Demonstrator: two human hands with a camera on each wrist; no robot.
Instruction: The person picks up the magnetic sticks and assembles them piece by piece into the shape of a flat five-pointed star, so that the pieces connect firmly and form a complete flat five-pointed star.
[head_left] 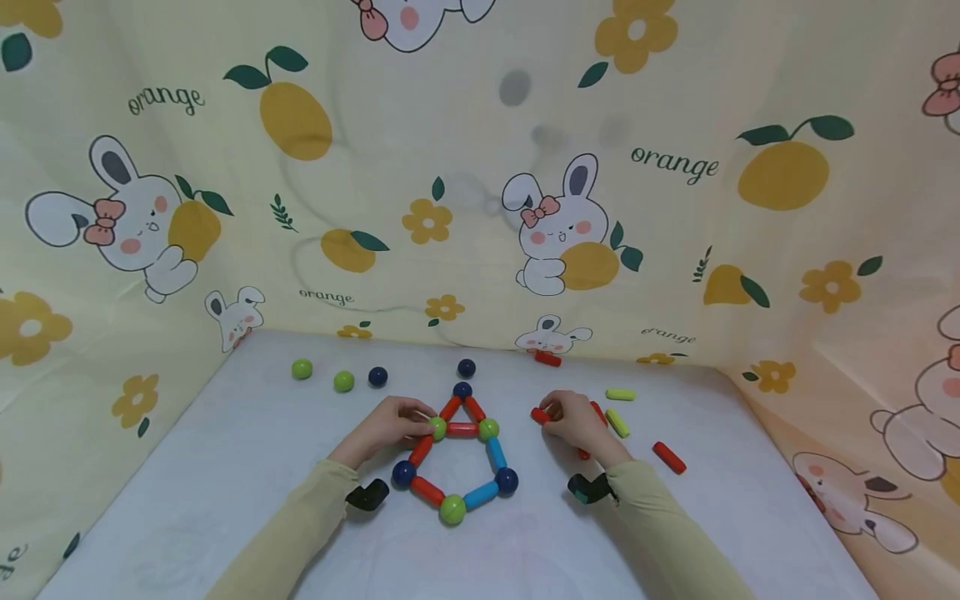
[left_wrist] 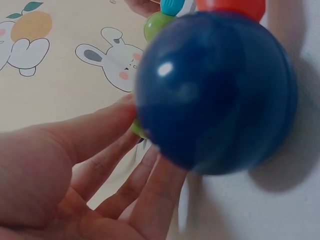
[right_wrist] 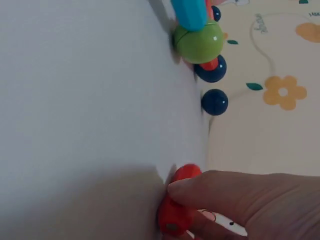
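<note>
Closed to a pinch on a short red plastic rod [head_left: 540, 415] in the right hand [head_left: 576, 423], well right of the multicoloured plastic rod-and-ball frame [head_left: 462, 430]; with the left hand [head_left: 388, 425], lightly pinching the glossy green upper-left ball [head_left: 437, 428]. Best to steady that ball, approaching end-on across open white tabletop [head_left: 536, 458]. Mind loose yellow-green plastic rods [head_left: 618, 422] near the right hand, and the rear edge [head_left: 405, 342].

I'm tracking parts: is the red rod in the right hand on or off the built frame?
Off: white table separates the red rod, pinched by the right hand, from the frame.
</note>
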